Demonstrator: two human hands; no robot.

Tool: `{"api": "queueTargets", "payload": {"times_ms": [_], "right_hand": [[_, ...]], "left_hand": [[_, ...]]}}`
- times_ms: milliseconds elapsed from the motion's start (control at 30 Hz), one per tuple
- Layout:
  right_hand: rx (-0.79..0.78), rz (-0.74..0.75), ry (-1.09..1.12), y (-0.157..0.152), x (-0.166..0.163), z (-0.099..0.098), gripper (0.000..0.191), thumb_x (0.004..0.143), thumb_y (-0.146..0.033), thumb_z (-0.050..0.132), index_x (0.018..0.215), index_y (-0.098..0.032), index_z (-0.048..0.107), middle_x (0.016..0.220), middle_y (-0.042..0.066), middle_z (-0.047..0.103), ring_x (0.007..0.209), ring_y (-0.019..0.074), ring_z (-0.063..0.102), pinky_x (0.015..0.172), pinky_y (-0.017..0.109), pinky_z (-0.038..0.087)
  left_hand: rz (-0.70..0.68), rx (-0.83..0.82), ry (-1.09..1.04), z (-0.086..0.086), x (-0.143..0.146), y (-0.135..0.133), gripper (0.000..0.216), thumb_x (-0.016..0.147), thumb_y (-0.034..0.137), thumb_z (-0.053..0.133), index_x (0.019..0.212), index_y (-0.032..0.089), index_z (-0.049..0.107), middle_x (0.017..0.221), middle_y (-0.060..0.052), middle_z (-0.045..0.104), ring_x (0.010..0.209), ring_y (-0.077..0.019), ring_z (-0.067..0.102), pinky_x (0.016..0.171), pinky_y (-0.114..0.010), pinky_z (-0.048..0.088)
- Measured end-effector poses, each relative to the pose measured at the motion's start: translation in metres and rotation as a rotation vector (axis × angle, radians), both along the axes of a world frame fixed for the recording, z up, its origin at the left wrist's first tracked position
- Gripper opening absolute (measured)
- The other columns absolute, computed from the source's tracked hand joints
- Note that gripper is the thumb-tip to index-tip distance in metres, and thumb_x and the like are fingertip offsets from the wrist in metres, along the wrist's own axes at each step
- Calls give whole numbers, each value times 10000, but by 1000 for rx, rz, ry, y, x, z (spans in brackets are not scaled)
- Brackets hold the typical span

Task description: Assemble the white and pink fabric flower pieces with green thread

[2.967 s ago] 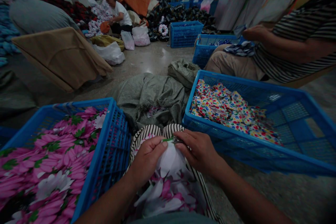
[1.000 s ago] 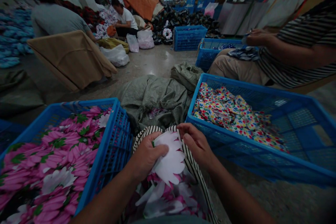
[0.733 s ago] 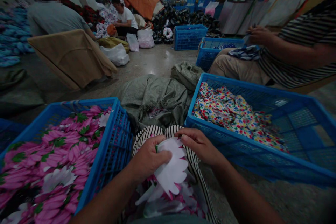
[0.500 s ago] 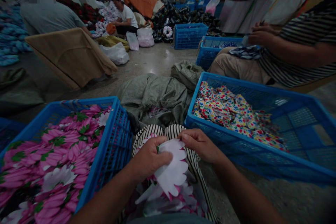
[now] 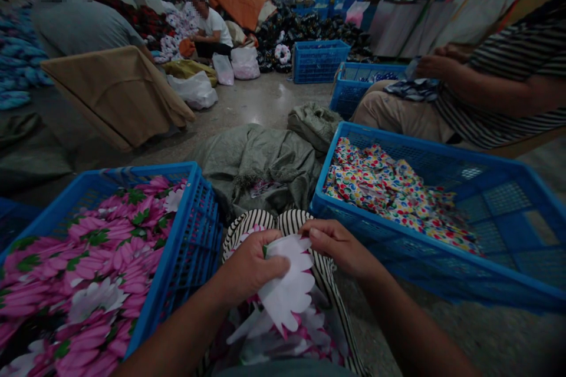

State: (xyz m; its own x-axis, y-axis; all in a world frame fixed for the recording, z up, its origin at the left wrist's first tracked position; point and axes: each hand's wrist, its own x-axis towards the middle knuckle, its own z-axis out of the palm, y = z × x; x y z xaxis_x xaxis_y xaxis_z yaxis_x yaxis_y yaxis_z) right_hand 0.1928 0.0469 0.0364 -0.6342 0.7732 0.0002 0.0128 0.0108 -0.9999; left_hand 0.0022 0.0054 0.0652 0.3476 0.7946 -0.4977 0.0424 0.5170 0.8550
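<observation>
My left hand (image 5: 250,265) is closed round a white flower-shaped fabric piece (image 5: 287,288) with scalloped petals, held over my lap. My right hand (image 5: 338,245) pinches the top edge of the same piece with thumb and fingers. Below them lies a black-and-white striped bag (image 5: 287,222) that holds more pink and white petal pieces (image 5: 274,336). A bit of green shows at my left thumb.
A blue crate (image 5: 186,235) of pink flower fabric stands at my left. Another blue crate (image 5: 442,265) with multicoloured dotted fabric stands at my right. Grey sacks (image 5: 260,159) lie ahead on the floor. A person in a striped shirt (image 5: 508,82) sits at the right; others sit further back.
Three seconds ago both hands pinched the bunched top of the piece; since then the white petals have fanned out flat below my left hand. The hands have hardly moved in the last second.
</observation>
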Motion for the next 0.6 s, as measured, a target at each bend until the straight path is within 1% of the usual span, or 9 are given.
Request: {"api": "queueTargets", "payload": {"times_ms": [167, 267, 400, 467, 500, 533, 600], "right_hand": [[-71, 90, 52, 2, -1, 2, 420, 857, -480, 435, 583, -165, 395, 549, -63, 281, 479, 65, 213, 454, 230, 171], [-99, 111, 71, 2, -3, 2, 424, 855, -474, 445, 569, -167, 383, 536, -67, 273, 472, 63, 203, 449, 227, 170], [-111, 100, 71, 2, -4, 3, 446, 839, -471, 477, 530, -163, 383, 511, -68, 271, 464, 63, 199, 433, 221, 164], [-129, 34, 91, 3, -3, 2, 440, 829, -486, 487, 549, -148, 451, 484, -71, 283, 441, 60, 196, 413, 217, 145], [-161, -32, 129, 3, -3, 0, 431, 826, -501, 481, 590, -140, 500, 470, -74, 286, 425, 59, 190, 401, 214, 134], [-214, -112, 186, 2, -4, -3, 429, 822, -523, 470, 651, -137, 542, 462, -79, 288, 407, 57, 180, 387, 209, 123], [-368, -253, 321, -1, -7, -10, 457, 795, -589, 455, 769, -149, 576, 464, -85, 304, 378, 51, 170, 359, 192, 112]], "left_hand": [[0, -13, -7, 4, 1, 0, 221, 584, 252, 619, 753, 143, 528, 575, 11, 593, 450, -103, 530, 418, -181, 371], [3, -12, -13, 4, 1, -1, 218, 591, 251, 624, 754, 141, 530, 570, 12, 594, 449, -101, 529, 412, -176, 363], [-11, -8, -28, 2, 0, -2, 197, 607, 243, 624, 747, 139, 534, 566, 12, 596, 439, -97, 526, 410, -177, 370], [-7, -13, -40, 1, -1, -2, 206, 603, 238, 636, 753, 135, 541, 574, 8, 605, 445, -100, 534, 414, -177, 379], [-3, -18, -49, 0, -1, -2, 215, 598, 234, 647, 757, 131, 547, 579, 4, 610, 449, -101, 539, 414, -175, 380], [5, -26, -67, -1, -2, -2, 226, 592, 232, 660, 761, 127, 553, 585, -1, 616, 455, -102, 545, 415, -172, 383], [48, -43, -144, -3, -2, -1, 250, 583, 229, 688, 774, 122, 568, 603, -7, 628, 465, -102, 553, 421, -168, 392]]}}
